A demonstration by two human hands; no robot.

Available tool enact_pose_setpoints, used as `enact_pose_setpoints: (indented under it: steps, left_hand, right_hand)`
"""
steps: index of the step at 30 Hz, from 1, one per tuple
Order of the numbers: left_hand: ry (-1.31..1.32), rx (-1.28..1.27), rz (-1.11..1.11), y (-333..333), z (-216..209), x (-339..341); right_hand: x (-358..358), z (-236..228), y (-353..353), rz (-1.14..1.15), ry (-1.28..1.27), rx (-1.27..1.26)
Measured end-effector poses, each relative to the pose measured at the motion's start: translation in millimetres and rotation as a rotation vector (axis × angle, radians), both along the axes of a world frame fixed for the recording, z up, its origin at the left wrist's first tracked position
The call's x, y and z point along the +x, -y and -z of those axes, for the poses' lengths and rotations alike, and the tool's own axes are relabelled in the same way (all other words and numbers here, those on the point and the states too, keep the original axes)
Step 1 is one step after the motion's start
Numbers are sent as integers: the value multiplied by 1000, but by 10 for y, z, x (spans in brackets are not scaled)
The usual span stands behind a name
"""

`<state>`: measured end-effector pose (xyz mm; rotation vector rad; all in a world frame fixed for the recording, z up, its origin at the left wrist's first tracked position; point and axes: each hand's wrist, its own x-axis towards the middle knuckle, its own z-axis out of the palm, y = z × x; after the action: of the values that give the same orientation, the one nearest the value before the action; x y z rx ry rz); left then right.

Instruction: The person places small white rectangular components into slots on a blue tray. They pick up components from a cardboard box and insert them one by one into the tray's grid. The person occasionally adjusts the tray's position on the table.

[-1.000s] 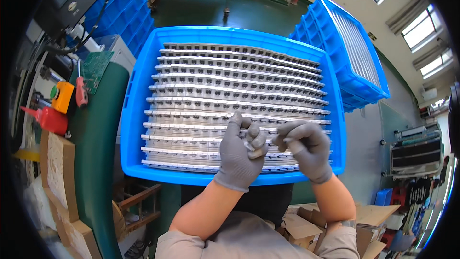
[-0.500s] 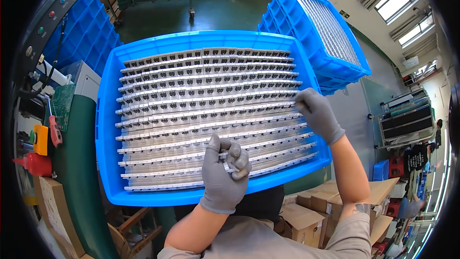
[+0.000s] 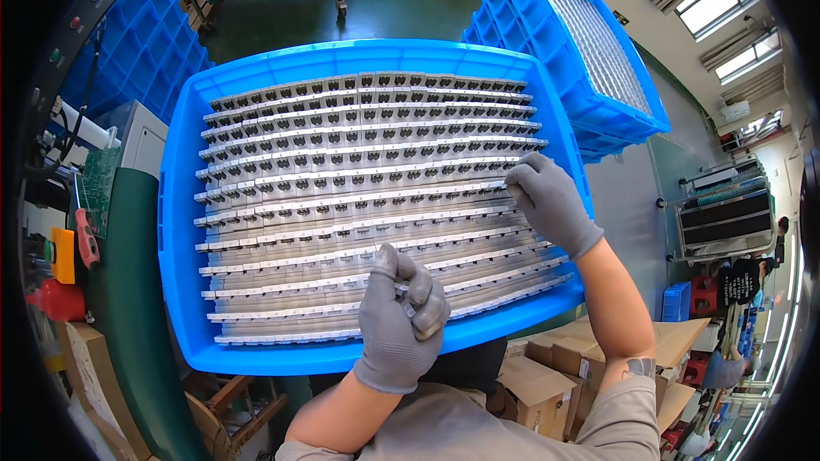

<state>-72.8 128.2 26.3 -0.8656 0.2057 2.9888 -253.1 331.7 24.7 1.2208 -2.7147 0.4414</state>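
A large blue plastic bin [image 3: 174,230] stands in front of me. Packed rows of small whitish parts with black fittings [image 3: 359,154] fill it, with pale strips running along the rows. Over the near middle of the bin, my left hand [image 3: 401,312], in a grey glove, has its fingers curled together; a small pale bit shows between them, too hidden to name. At the right end of the middle rows, my gloved right hand [image 3: 551,205] pinches with thumb and fingertips against the parts. Whatever it grips is covered by the fingers.
Behind to the right stands a stack of filled blue bins [image 3: 589,43]. Along the left are a red-handled screwdriver [image 3: 86,237], a green circuit board [image 3: 101,188] and a red bottle [image 3: 60,299]. Cardboard boxes [image 3: 534,393] lie at the lower right. People work far right.
My right hand has shifted slightly left along the rows, its fingertips now down at the parts. The left hand stays nearly in place, fingers curled a little tighter. The view has shifted slightly.
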Motion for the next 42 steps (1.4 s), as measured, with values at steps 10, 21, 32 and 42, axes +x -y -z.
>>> enact_pose_setpoints:
  steps: [10,21,32,42]
  left_hand:
    - [-112,-16,49,30,95,47]
    - [-82,79,16,19,60,33]
    - [-113,-187,129,-7,66,58]
    - [-105,-310,106,-86,88,38]
  right_hand:
    - [62,-34,13,1,-98,163]
    - [183,-88,21,-37,-101,-71]
    - [1016,-741,827,-216,420,-137]
    - [1087,-499,748,-185,297,-286]
